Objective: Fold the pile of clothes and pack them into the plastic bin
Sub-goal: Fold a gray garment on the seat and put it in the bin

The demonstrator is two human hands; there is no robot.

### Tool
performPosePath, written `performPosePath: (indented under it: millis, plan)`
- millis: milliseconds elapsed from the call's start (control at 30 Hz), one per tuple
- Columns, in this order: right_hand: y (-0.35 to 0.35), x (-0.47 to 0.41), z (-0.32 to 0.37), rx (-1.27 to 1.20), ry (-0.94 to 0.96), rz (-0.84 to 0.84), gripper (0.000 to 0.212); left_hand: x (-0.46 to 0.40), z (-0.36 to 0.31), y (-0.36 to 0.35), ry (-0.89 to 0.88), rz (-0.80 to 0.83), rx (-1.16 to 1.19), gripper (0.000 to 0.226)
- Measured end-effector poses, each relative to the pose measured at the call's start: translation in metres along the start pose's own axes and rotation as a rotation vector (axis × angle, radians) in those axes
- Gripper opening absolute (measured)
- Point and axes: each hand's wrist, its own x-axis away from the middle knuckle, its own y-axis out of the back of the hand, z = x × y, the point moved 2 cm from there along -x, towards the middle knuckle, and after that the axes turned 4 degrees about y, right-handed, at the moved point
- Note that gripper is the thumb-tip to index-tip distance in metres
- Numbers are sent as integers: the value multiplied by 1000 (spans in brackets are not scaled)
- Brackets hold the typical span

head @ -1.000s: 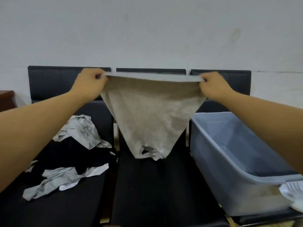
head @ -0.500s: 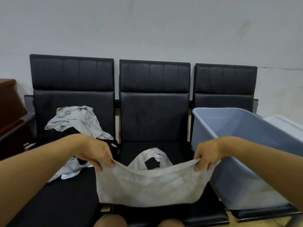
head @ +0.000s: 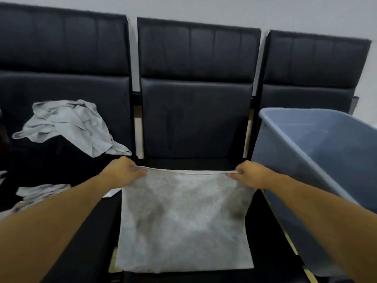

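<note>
A row of three black padded leather-look seats (head: 195, 119) with stitched panel backs fills the view against a plain pale wall (head: 244, 11). On the right-hand seat stands a translucent blue-grey plastic bin (head: 318, 160), rectangular with a rolled rim and smooth slanting walls, tilted in the wide-angle view. Spread flat over the middle seat lies a light grey, roughly square garment of soft mottled knit fabric (head: 183, 221), its near edge hanging past the seat front and its far edge a narrow hemmed band pulled straight. The left hand (head: 124, 172) pinches that band at its left corner with curled fingers, and the right hand (head: 248, 174) pinches the right corner the same way. On the left-hand seat sits a crumpled pile of pale grey cloth over dark clothing (head: 67, 127), creased and rumpled.
</note>
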Motion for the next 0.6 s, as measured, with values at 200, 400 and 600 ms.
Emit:
performPosePath:
  millis: [200, 400, 600]
  plan:
    - [-41, -86, -31, 69, -111, -19, 64, -73, 17, -60, 87, -21, 10, 49]
    - [-78, -124, -51, 34, -287, -65, 68, -101, 22, -98, 175, -71, -65, 48]
    - [-94, -123, -30, 80, -131, -524, 43, -83, 7, -114, -140, -398, -237, 41]
